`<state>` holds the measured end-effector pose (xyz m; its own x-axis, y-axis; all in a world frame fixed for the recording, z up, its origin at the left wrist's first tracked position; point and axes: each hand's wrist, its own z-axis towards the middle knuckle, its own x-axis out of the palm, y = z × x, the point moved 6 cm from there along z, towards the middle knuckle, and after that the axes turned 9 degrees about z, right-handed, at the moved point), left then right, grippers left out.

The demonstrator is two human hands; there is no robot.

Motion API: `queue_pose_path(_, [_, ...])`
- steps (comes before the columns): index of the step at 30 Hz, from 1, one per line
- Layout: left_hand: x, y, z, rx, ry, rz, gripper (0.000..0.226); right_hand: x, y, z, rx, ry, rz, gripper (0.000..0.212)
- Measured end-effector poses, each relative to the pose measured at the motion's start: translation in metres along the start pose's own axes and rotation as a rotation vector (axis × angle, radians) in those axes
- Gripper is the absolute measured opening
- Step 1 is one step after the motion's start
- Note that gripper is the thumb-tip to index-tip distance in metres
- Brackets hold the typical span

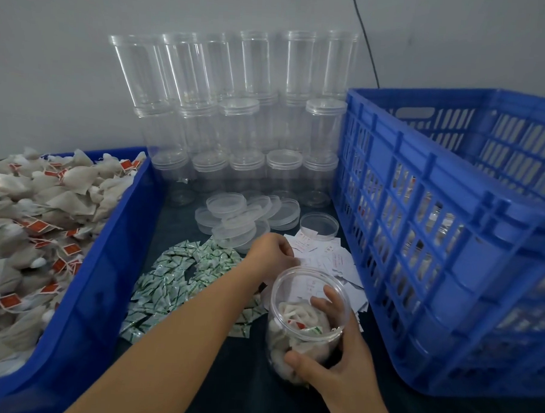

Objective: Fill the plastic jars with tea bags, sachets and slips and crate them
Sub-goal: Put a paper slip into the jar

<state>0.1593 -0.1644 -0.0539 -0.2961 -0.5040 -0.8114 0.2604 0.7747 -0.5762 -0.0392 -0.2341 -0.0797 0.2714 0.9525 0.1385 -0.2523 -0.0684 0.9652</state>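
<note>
Right hand point(336, 362) fingers point(331, 298) wrap jar point(307, 320).

Both bare arms reach forward, hands close together.
The left hand point(270, 253) stretches furthest, knuckles up, fingers curled downward at the tips. The right hand point(333, 359) sits nearer, thumb and fingers wrapped in a wide grip.

One head-worn wide-angle camera looks forward and down, close over the dark table point(183, 224) (the wall point(68, 72) behind).
</note>
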Motion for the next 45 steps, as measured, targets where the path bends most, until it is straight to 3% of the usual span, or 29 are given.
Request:
queue_pose_path(9, [-0.075, -0.041, -0.024, 0.195, -0.006, 0.219, 0.01, -0.001, -0.006, 0.002, 0.008, 0.014, -0.007, 0.101])
queue_pose_path(15, [-0.119, -0.074, -0.085, 0.284, 0.121, -0.062, 0.006, 0.002, -0.003, 0.003, -0.007, 0.024, -0.023, 0.1])
queue_pose_path(19, [-0.095, -0.078, -0.114, 0.314, 0.231, 0.076, 0.006, 0.005, 0.0, 0.003, -0.031, 0.037, 0.001, 0.096])
queue_pose_path(25, [-0.066, -0.074, -0.124, 0.348, 0.148, 0.189, 0.005, 0.006, 0.002, 0.001, -0.054, 0.037, 0.019, 0.082])
queue_pose_path(30, [-0.057, -0.072, -0.128, 0.383, 0.056, 0.362, 0.009, 0.007, 0.002, 0.001, -0.057, 0.054, 0.024, 0.09])
queue_pose_path(36, [-0.055, -0.075, -0.136, 0.432, -0.026, 0.544, 0.016, 0.007, 0.006, 0.002, -0.112, 0.062, -0.011, 0.082])
queue_pose_path(42, [-0.052, -0.074, -0.137, 0.493, -0.075, 0.608, 0.021, 0.009, 0.009, 0.001, -0.143, 0.082, -0.042, 0.08])
queue_pose_path(45, [-0.058, -0.073, -0.139, 0.536, -0.125, 0.524, 0.024, 0.01, 0.009, 0.001, -0.117, 0.101, -0.058, 0.082])
